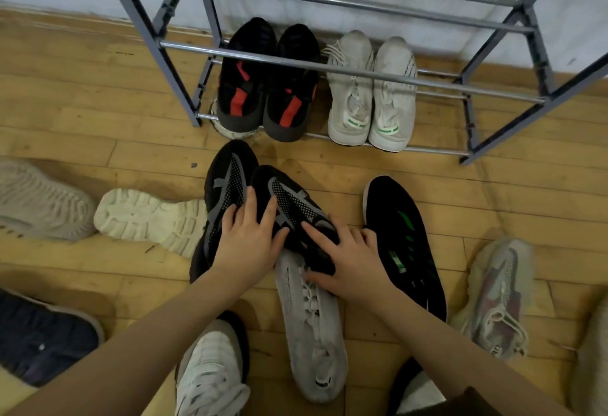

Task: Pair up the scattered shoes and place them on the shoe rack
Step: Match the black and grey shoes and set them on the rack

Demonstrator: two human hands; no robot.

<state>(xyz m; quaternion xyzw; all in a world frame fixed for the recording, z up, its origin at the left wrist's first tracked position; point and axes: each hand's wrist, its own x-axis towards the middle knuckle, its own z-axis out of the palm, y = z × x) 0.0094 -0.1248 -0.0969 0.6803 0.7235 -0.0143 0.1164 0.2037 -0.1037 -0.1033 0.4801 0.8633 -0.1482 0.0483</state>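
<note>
Nearest the lens, two bare forearms reach forward over a white laced sneaker [210, 379] and a long grey shoe [312, 327] lying on the wooden floor [82, 113]. Just beyond, the left hand [248, 241] lies on the black-and-grey mesh shoes [263, 205], fingers spread loosely over both uppers where they meet, thumb against the right-hand one. The right hand [348, 261] rests on the heel end of that same shoe, fingers splayed and curling at the edge; I cannot tell whether it has closed a real grip or only presses down. Neither hand is clenched.

That pair sits side by side on the floor, toes towards the rack, the right shoe partly overlapping the grey one. Judging by the knit mesh, these look light and soft-bodied, likely to fold if pinched at the toe. The firmer heel collar or the sole edge seems the better hold, one shoe per hand, or both heels pinched together.

Around them lie an upturned cream sole [148, 218], a black shoe with green marks [404, 244] and a pale pinkish sneaker [496, 297], all unpaired. Farther off, the shoe rack [345, 70] by the wall already carries a black-and-red pair [266, 86] and a white pair [371, 93] on its lowest rails, with free rail to their right.
</note>
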